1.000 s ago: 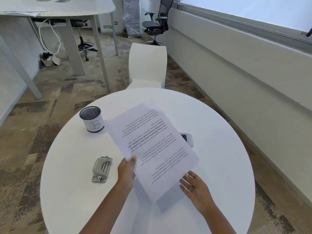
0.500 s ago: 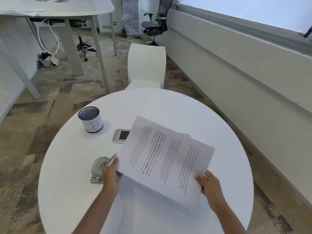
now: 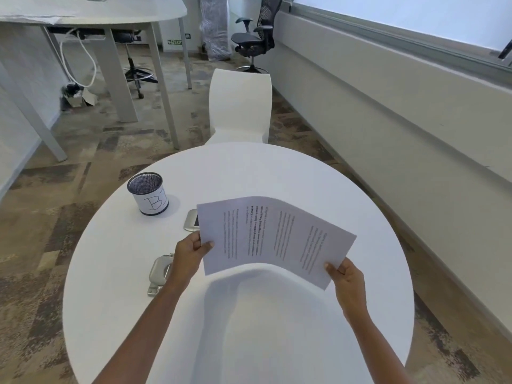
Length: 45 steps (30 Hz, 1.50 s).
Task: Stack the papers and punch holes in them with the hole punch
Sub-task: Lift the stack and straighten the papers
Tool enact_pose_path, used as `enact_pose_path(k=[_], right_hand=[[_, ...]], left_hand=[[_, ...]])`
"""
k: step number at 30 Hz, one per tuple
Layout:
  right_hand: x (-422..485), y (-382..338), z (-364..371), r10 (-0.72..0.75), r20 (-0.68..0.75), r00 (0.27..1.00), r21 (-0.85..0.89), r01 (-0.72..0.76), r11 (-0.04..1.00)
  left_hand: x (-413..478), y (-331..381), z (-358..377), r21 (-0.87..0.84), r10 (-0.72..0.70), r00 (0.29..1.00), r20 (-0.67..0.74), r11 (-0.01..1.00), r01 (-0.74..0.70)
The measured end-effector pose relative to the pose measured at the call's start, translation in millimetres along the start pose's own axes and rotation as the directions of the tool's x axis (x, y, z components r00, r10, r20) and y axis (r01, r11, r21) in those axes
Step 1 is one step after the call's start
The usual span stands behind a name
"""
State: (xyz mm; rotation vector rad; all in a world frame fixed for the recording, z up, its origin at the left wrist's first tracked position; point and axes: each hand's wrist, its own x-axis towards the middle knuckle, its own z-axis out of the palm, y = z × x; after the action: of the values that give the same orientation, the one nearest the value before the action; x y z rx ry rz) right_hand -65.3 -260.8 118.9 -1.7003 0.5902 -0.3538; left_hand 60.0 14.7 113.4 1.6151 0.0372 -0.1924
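Left grip (image 3: 188,256), right grip (image 3: 346,275): each pinched on an end of the papers (image 3: 271,239), over the worktop (image 3: 110,273). Hole punch (image 3: 159,270) half hidden behind left wrist; phone (image 3: 191,220) partly covered by the papers, mesh cup (image 3: 149,198) beyond; white chair (image 3: 241,106) at far edge.

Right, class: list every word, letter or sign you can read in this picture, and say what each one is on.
"B": handwritten on the white label of the mesh cup.
"EXIT": on the small green sign far in the background.
Printed lines on the held papers: too blurred to read.
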Motion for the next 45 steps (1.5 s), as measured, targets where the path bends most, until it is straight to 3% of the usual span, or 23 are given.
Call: enact_pose_path(k=[10, 18, 21, 25, 28, 31, 35, 41, 45], right_hand=[[2, 17, 2, 0.034, -0.03, 0.999, -0.139, -0.038, 0.99], [3, -5, 3, -0.124, -0.331, 0.935, -0.114, 0.091, 0.989], [2, -5, 10, -0.09, -0.404, 0.91, -0.065, 0.069, 0.995], [-8, -2, 30, 0.157, -0.263, 0.952, 0.036, -0.153, 0.988], [-15, 2, 43, 0.432, -0.009, 0.902, 0.273, -0.414, 0.868], [-19, 3, 49, 0.428, 0.173, 0.887, 0.358, -0.461, 0.812], [-23, 1, 54, 0.416, 0.098, 0.904, 0.403, -0.418, 0.814], [-22, 6, 46, 0.384, -0.034, 0.923, 0.289, -0.359, 0.887], [-23, 21, 36, 0.387, -0.052, 0.921, 0.205, -0.369, 0.907]], left_hand=[[-14, -13, 8, 0.094, -0.005, 1.0, 0.011, 0.996, 0.004], [-18, -8, 19, -0.142, -0.113, 0.993, -0.025, 0.984, 0.108], [-21, -11, 28, -0.284, -0.216, 0.974, -0.07, 0.94, 0.188], [-29, -21, 42, -0.474, -0.37, 0.925, -0.086, 0.832, 0.288], [-41, -24, 55, -0.526, -0.44, 0.894, -0.08, 0.781, 0.338], [-53, -26, 67, -0.528, -0.484, 0.871, -0.083, 0.763, 0.373], [-64, -29, 76, -0.545, -0.518, 0.853, -0.069, 0.735, 0.403], [-72, -34, 69, -0.501, -0.504, 0.862, 0.047, 0.735, 0.457], [-68, -37, 50, -0.492, -0.526, 0.85, 0.009, 0.738, 0.462]])
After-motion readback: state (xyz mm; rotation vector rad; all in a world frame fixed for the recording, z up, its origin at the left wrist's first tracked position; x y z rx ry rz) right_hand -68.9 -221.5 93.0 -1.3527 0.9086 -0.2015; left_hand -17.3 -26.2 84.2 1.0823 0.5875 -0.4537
